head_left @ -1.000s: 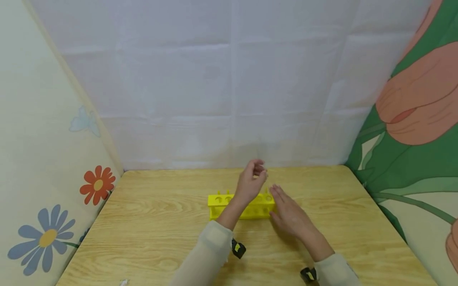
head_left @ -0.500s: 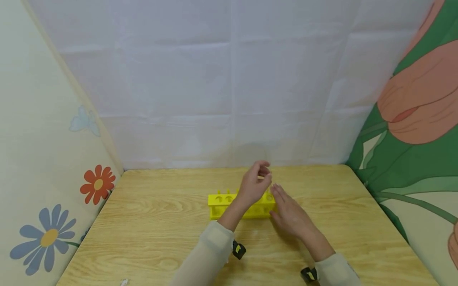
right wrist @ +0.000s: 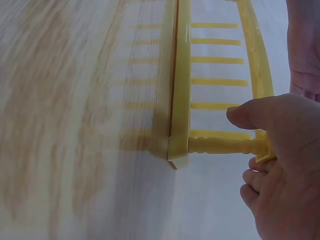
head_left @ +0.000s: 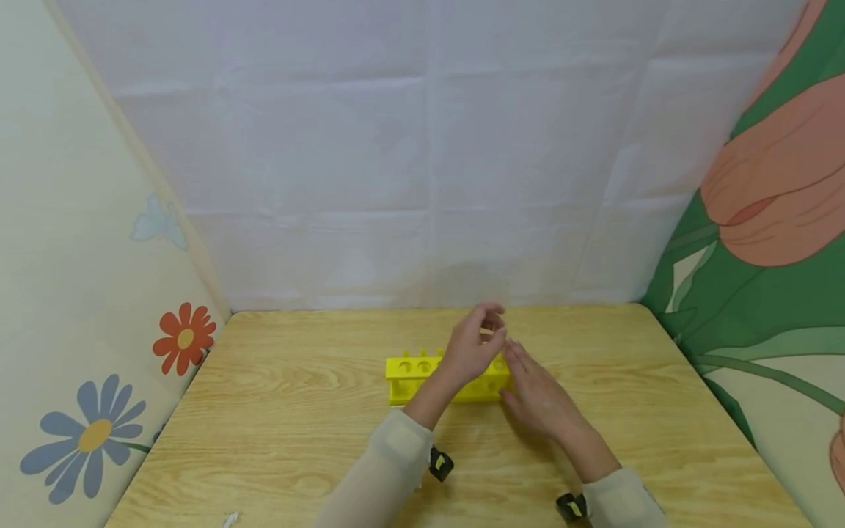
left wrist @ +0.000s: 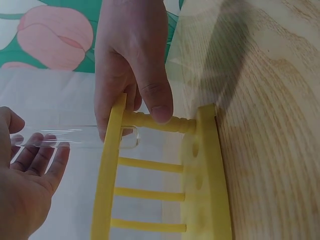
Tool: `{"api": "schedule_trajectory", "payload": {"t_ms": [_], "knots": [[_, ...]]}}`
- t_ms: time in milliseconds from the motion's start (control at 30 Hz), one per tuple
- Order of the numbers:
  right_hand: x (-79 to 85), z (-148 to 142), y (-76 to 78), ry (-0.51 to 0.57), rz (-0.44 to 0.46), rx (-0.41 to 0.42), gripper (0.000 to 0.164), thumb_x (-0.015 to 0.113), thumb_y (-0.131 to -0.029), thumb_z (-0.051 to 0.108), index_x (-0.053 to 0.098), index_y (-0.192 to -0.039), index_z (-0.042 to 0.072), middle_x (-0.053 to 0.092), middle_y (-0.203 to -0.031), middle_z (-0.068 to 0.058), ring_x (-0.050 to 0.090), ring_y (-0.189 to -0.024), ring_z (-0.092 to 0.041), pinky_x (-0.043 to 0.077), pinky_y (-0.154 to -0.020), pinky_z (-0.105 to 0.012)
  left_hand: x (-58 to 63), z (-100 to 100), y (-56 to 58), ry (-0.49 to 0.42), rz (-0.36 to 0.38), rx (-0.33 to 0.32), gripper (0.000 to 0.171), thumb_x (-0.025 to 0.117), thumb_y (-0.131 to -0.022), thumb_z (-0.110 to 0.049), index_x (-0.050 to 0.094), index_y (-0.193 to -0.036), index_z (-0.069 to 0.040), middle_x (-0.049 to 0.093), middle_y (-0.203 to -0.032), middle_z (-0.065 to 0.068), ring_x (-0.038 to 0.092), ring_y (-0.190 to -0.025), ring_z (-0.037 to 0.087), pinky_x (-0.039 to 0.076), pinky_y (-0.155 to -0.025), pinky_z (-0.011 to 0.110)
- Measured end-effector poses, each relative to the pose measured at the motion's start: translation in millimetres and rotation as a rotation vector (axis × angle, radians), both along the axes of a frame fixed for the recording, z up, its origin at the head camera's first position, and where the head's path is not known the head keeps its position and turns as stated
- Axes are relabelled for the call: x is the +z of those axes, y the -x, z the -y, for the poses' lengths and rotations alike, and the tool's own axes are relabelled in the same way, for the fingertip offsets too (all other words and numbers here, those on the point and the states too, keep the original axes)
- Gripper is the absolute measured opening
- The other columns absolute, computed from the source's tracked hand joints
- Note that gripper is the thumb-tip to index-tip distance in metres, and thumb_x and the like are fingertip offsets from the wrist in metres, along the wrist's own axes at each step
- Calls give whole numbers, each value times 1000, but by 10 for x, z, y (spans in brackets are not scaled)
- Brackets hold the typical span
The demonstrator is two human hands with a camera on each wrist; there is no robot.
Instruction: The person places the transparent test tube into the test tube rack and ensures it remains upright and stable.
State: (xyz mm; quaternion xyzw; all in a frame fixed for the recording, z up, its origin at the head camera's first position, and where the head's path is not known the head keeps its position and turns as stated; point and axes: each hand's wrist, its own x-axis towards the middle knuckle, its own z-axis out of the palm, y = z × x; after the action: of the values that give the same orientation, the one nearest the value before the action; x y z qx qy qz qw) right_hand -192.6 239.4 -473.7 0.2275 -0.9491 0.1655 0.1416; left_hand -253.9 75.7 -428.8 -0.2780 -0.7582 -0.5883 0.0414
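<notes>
A yellow test tube rack (head_left: 414,373) stands upright on the wooden table, with round holes in its top plate. My left hand (head_left: 470,348) is over its right end and pinches a clear glass test tube (left wrist: 82,135). In the left wrist view the tube's rounded bottom has passed through the top plate, close to the end post, and hangs short of the base. At the rack's right end my right hand (head_left: 541,402) grips the top plate, thumb on the front side and fingers behind, as the right wrist view shows.
Wooden tabletop (head_left: 297,411) surrounds the rack. A small whitish scrap (head_left: 230,520) lies near the front left edge. Behind the table hangs a creased white cloth (head_left: 330,147); flower-printed panels (head_left: 779,183) flank both sides.
My left hand has shifted slightly right and a little lower, toward the rack's right end. The right hand and the rack stay almost where they were.
</notes>
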Motion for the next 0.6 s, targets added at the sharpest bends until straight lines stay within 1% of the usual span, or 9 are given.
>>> {"api": "schedule_trajectory", "payload": {"t_ms": [167,367,600], "knots": [[1,0,1,-7,-9,7,84,77,-87,8,28,-153,-7,35,-156,-30,41,-140,-46,40,-111,-59,-26,-2,-9,17,-1,-4,34,59,-99,-8,55,-132,0,65,-109,10,61,-98,13,56,-85,18],[16,3,-5,-16,8,7,79,76,-88,8,32,-151,-10,35,-155,-31,40,-140,-46,38,-113,-59,-78,-2,-8,27,-15,-11,34,61,-98,-6,56,-131,0,65,-109,12,62,-99,15,56,-86,18],[31,5,-3,-38,20,1,77,76,-89,9,33,-150,-12,36,-154,-32,39,-142,-45,36,-115,-57,-125,6,-14,55,-41,-36,36,62,-100,-9,55,-134,-2,65,-111,11,62,-101,14,55,-87,17]]}}
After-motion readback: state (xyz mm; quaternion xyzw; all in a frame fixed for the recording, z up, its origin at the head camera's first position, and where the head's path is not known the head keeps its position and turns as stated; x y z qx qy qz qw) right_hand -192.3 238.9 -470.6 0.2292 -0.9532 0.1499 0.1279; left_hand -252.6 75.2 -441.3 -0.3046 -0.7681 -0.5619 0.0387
